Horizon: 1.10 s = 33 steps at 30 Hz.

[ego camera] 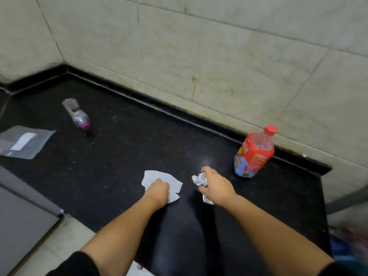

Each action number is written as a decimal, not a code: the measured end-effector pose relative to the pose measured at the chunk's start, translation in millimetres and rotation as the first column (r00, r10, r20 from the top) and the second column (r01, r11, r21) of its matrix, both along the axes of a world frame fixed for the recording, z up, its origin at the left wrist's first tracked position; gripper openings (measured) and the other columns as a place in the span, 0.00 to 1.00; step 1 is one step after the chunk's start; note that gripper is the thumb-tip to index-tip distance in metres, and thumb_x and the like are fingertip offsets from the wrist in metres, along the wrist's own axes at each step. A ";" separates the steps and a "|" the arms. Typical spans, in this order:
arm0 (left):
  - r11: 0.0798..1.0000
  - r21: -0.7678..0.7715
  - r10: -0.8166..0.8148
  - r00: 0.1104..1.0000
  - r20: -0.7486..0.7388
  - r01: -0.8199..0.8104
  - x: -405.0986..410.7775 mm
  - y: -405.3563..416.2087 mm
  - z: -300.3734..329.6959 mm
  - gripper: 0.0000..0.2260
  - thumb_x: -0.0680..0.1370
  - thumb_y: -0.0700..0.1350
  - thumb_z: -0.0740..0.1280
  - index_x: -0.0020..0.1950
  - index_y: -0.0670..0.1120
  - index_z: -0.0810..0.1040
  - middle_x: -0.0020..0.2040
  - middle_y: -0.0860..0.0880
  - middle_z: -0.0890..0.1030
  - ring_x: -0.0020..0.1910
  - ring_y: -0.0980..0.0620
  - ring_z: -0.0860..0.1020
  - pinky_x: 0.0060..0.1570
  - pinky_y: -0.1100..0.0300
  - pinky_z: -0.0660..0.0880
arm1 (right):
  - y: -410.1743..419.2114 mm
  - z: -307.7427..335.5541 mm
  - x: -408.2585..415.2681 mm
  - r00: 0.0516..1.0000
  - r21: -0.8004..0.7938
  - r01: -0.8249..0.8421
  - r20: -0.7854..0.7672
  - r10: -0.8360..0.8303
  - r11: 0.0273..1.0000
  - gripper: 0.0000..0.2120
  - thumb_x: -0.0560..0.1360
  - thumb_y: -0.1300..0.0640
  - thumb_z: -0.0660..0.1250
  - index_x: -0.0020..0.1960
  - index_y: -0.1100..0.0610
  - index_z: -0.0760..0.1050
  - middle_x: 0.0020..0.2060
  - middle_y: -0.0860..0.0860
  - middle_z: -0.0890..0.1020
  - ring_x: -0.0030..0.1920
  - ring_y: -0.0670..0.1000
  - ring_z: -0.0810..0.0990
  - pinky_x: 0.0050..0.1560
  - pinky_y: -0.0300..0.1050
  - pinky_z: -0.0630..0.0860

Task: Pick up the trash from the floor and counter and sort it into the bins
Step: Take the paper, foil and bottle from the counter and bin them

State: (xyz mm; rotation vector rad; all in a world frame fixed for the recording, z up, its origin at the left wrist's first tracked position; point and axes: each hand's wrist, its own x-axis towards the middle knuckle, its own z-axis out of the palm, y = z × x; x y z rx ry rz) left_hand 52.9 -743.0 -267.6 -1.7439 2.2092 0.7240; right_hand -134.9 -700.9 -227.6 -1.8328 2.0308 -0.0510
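On the black counter (129, 156), my left hand (158, 191) presses down on a white paper tissue (171, 181), its fingers curled into it. My right hand (216, 186) is closed around a crumpled piece of silver foil (199, 179), which sticks out on both sides of the fist. A red-labelled soda bottle (253, 153) with a red cap stands just right of that hand, near the wall. A clear plastic bottle (76, 113) with a pink cap lies on its side at the far left. A flat grey plastic pouch (23, 142) lies at the left edge.
Tiled walls (219, 56) bound the counter at the back and left. The counter's right end (324, 176) drops off past the soda bottle. A grey surface (22, 226) sits at lower left, pale floor tiles (65, 240) below it. Something blue (338, 248) shows at lower right, blurred.
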 end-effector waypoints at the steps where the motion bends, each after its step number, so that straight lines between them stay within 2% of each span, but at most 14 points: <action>1: 1.000 -0.014 0.023 0.999 -0.032 -0.024 -5.5 1.4 5.3 0.15 0.81 0.39 0.57 0.66 0.40 0.73 0.69 0.40 0.70 0.66 0.42 0.72 0.66 0.53 0.70 | -1.9 12.6 -8.2 0.999 -0.033 0.045 0.026 -0.044 0.998 0.26 0.74 0.51 0.65 0.69 0.54 0.63 0.65 0.55 0.73 0.62 0.61 0.76 0.56 0.52 0.74; 3: 0.997 -0.065 0.032 0.996 -0.082 -0.037 -22.5 1.2 20.1 0.14 0.80 0.37 0.58 0.63 0.40 0.74 0.67 0.39 0.71 0.63 0.40 0.74 0.63 0.52 0.73 | -6.9 40.0 -24.2 0.995 -0.112 0.094 0.046 -0.090 0.989 0.23 0.74 0.50 0.65 0.67 0.54 0.67 0.63 0.55 0.74 0.62 0.60 0.77 0.55 0.52 0.74; 6: 0.991 -0.136 -0.033 0.991 -0.132 0.015 -57.9 -1.7 45.0 0.15 0.79 0.37 0.59 0.65 0.40 0.73 0.67 0.40 0.69 0.64 0.41 0.73 0.62 0.51 0.72 | -14.4 87.6 -45.7 0.989 -0.288 0.147 0.043 -0.140 0.946 0.19 0.74 0.46 0.64 0.62 0.53 0.72 0.59 0.53 0.76 0.60 0.58 0.77 0.54 0.51 0.74; 8: 0.983 -0.181 -0.068 0.985 -0.160 0.039 -81.5 -0.7 60.8 0.15 0.79 0.37 0.59 0.65 0.41 0.73 0.67 0.41 0.69 0.64 0.41 0.73 0.62 0.51 0.71 | -18.1 117.9 -61.6 0.974 -0.412 0.216 0.024 -0.226 0.885 0.19 0.73 0.43 0.64 0.60 0.53 0.74 0.60 0.53 0.76 0.60 0.58 0.78 0.55 0.51 0.74; 10: 0.974 -0.223 -0.092 0.977 -0.192 0.048 -99.5 1.1 69.2 0.13 0.80 0.38 0.58 0.64 0.40 0.73 0.66 0.40 0.70 0.63 0.40 0.74 0.62 0.51 0.73 | -21.1 138.6 -82.2 0.951 -0.460 0.278 0.009 -0.309 0.843 0.20 0.73 0.42 0.64 0.59 0.53 0.75 0.63 0.55 0.74 0.60 0.61 0.78 0.57 0.52 0.74; 13: 0.972 -0.229 -0.098 0.966 -0.239 0.042 -112.2 4.9 74.4 0.12 0.80 0.38 0.58 0.62 0.40 0.74 0.65 0.38 0.71 0.61 0.40 0.75 0.61 0.52 0.74 | -23.1 148.6 -114.3 0.922 -0.346 0.348 -0.041 -0.385 0.871 0.22 0.74 0.42 0.63 0.64 0.51 0.73 0.72 0.57 0.64 0.67 0.62 0.73 0.62 0.53 0.72; 18: 0.972 -0.234 -0.092 0.967 -0.238 0.034 -101.2 3.7 77.1 0.13 0.80 0.39 0.58 0.63 0.41 0.74 0.66 0.39 0.71 0.62 0.40 0.74 0.62 0.52 0.74 | -27.4 130.8 -135.2 0.930 -0.181 0.326 -0.117 -0.349 0.928 0.27 0.74 0.38 0.62 0.67 0.53 0.71 0.76 0.57 0.57 0.67 0.62 0.74 0.64 0.54 0.72; 20: 0.971 -0.237 -0.077 0.970 -0.229 0.022 -91.8 1.0 77.5 0.13 0.80 0.39 0.59 0.63 0.41 0.74 0.66 0.39 0.71 0.62 0.40 0.74 0.61 0.52 0.74 | -28.4 123.3 -135.5 0.941 -0.160 0.303 -0.108 -0.322 0.939 0.27 0.73 0.38 0.63 0.66 0.52 0.72 0.75 0.55 0.60 0.66 0.61 0.75 0.63 0.54 0.73; 24: 0.974 -0.225 -0.039 0.977 -0.212 -0.010 -71.8 -1.2 74.2 0.13 0.79 0.39 0.59 0.63 0.41 0.74 0.66 0.39 0.71 0.62 0.40 0.75 0.62 0.51 0.74 | -28.1 117.3 -131.3 0.951 -0.173 0.288 -0.064 -0.302 0.942 0.24 0.73 0.39 0.64 0.61 0.55 0.76 0.64 0.58 0.69 0.59 0.62 0.77 0.61 0.54 0.75; 29: 0.975 -0.218 -0.012 0.980 -0.199 -0.033 -61.7 5.2 75.7 0.13 0.79 0.39 0.58 0.63 0.42 0.74 0.66 0.40 0.71 0.62 0.41 0.75 0.62 0.52 0.74 | -20.7 121.9 -125.3 0.959 -0.117 0.271 -0.052 -0.278 0.955 0.24 0.74 0.42 0.64 0.57 0.61 0.76 0.59 0.60 0.71 0.58 0.61 0.76 0.60 0.50 0.73; 33: 0.963 -0.262 0.010 0.980 -0.200 -0.063 -57.6 15.0 92.3 0.13 0.79 0.39 0.59 0.63 0.41 0.74 0.66 0.39 0.72 0.62 0.41 0.75 0.62 0.52 0.74 | -6.9 124.9 -120.7 0.967 -0.135 0.241 -0.055 -0.250 0.961 0.23 0.75 0.41 0.63 0.55 0.62 0.77 0.56 0.63 0.74 0.57 0.60 0.75 0.57 0.50 0.73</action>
